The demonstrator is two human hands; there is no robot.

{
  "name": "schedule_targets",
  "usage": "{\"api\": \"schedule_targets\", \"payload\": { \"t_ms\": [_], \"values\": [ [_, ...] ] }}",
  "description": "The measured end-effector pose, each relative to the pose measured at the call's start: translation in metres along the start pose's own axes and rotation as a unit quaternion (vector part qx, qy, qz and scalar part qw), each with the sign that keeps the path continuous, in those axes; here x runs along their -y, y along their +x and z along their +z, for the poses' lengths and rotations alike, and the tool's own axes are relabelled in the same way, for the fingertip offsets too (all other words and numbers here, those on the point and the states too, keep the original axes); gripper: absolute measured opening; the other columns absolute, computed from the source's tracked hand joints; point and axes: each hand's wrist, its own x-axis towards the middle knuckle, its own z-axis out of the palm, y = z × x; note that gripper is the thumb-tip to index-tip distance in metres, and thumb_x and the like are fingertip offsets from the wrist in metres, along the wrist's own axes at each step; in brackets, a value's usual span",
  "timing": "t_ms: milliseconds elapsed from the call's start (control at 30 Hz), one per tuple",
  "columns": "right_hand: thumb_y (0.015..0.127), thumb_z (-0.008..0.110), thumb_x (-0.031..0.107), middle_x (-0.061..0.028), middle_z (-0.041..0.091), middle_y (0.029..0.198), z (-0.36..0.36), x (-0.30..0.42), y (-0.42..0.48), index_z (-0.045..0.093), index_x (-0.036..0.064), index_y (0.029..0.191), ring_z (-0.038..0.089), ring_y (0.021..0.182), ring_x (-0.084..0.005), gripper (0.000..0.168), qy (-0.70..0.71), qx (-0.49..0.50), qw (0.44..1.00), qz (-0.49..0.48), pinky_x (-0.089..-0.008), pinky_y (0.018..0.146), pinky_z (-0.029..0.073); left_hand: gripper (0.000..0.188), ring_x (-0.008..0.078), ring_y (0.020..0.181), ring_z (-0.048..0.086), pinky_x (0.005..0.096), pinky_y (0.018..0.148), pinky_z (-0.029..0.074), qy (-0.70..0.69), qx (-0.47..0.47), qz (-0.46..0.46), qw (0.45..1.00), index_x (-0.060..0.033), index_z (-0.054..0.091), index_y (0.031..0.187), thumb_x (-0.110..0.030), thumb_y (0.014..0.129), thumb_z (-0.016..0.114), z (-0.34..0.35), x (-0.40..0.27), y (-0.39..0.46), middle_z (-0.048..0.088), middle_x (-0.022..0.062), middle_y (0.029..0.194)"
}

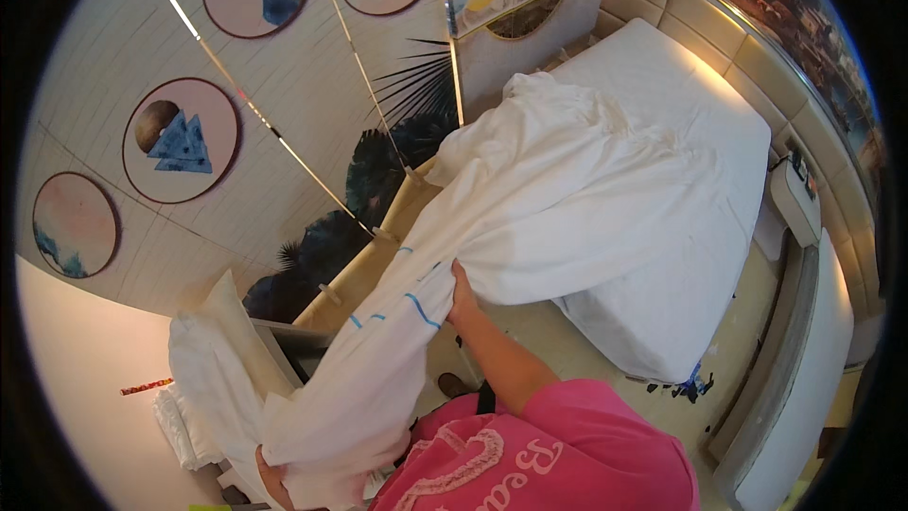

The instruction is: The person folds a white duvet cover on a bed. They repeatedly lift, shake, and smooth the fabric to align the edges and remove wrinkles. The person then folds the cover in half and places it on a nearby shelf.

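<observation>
A large white duvet cover (pixel 553 206), heaped in folds, runs from the white-sheeted bed (pixel 674 85) down towards my body. Several blue stripes mark its near part. My right hand (pixel 462 298) grips the edge of the cloth at the middle of the view, thumb on top. At the lower left, my left hand (pixel 272 474) holds the near end of the same cover; some of its fingers are hidden by the fabric.
White pillows (pixel 234 326) lean at the left, beside folded white linen (pixel 181 426). A padded headboard (pixel 759 50) and a small bedside unit (pixel 796 195) stand behind the bed. Another white-topped bed (pixel 801 390) is at the right. Dark scraps (pixel 684 387) lie on the floor.
</observation>
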Motion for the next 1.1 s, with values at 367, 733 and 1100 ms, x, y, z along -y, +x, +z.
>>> {"api": "schedule_targets", "payload": {
  "t_ms": [367, 733, 1100],
  "values": [
    [0.082, 0.05, 0.012, -0.0184, 0.054, 0.111, 0.053, 0.056, -0.091, 0.046, -0.009, 0.113, 0.056, 0.097, -0.0276, 0.038, -0.172, -0.045, 0.976, -0.128, -0.0363, 0.086, 0.046, 0.051, 0.0213, 0.106, 0.044, 0.0317, 0.092, 0.036, 0.268, 0.083, 0.089, 0.956, -0.0013, 0.031, 0.128, -0.006, 0.079, 0.047, 0.096, 0.09, 0.119, 0.044, 0.0126, 0.117],
    [0.071, 0.063, 0.027, -0.023, 0.056, 0.108, 0.008, 0.02, -0.125, 0.051, -0.005, 0.113, 0.05, 0.106, -0.0312, 0.054, -0.753, -0.061, 0.634, -0.167, -0.035, 0.091, 0.037, 0.071, 0.0225, 0.112, 0.045, 0.0304, 0.093, 0.036, 0.505, 0.575, -0.22, 0.605, 0.001, 0.038, 0.128, -0.029, 0.071, 0.067, 0.299, 0.235, 0.089, 0.045, 0.013, 0.126],
    [0.078, 0.054, 0.048, -0.0114, 0.048, 0.124, -0.116, 0.201, -0.125, 0.036, 0.005, 0.13, 0.047, 0.111, -0.0195, 0.07, -0.428, -0.281, 0.857, 0.055, -0.039, 0.091, 0.037, 0.071, 0.0279, 0.101, 0.053, 0.0338, 0.087, 0.041, 0.481, 0.461, -0.13, 0.734, 0.0045, 0.048, 0.113, -0.012, 0.049, 0.074, 0.268, 0.235, 0.063, 0.056, 0.0175, 0.108]
  ]
}}
